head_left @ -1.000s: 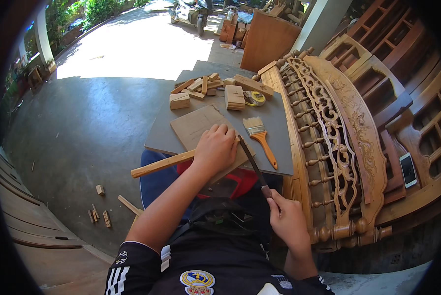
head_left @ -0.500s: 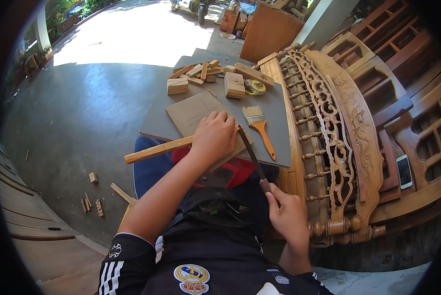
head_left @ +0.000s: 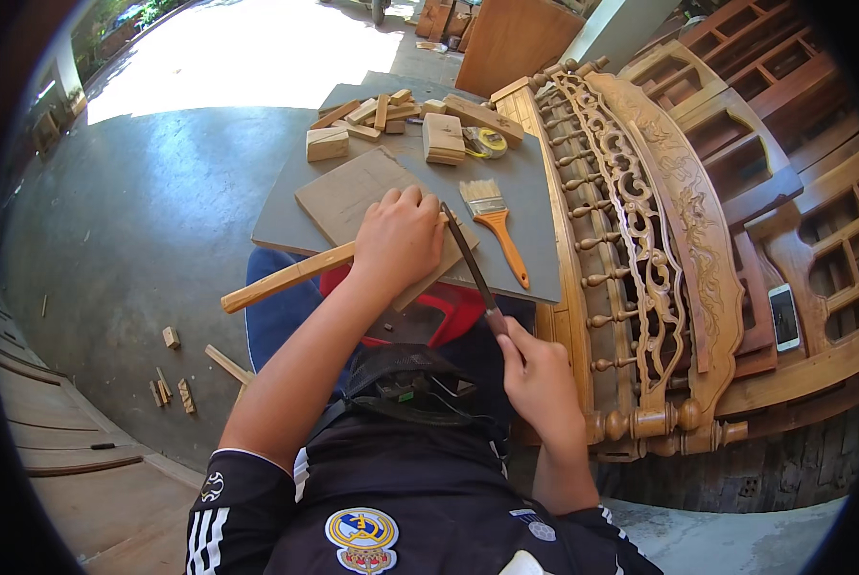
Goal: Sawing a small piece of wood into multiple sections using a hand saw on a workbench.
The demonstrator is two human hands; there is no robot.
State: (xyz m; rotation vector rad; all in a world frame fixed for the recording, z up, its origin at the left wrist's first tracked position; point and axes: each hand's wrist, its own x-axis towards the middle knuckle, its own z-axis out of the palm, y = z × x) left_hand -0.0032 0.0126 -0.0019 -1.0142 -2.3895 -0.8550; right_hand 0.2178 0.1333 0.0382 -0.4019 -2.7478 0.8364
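My left hand point(head_left: 398, 233) is closed around a long wooden stick point(head_left: 290, 276) and presses it onto a flat wooden board point(head_left: 345, 196). The stick's right end pokes out just past my fingers, and its long left end juts over the table's near edge. In my closed right hand point(head_left: 543, 380) is a dark metal file point(head_left: 468, 257), gripped by its brown handle. The file's blade slants up and away, lying against or very close to the stick's right end. A paintbrush point(head_left: 499, 230) with an orange handle lies to the right of the file.
Several wooden blocks point(head_left: 327, 144) and a yellow tape measure point(head_left: 487, 143) sit at the far side of the grey tabletop point(head_left: 281, 211). Carved furniture point(head_left: 631, 259) stands close on the right, with a phone point(head_left: 784, 317) on it. Wood offcuts point(head_left: 187, 395) lie on the floor at left.
The whole view has shifted slightly, so most things sit a little further left and up. Both hands keep their holds; the file stays at the stick's end.
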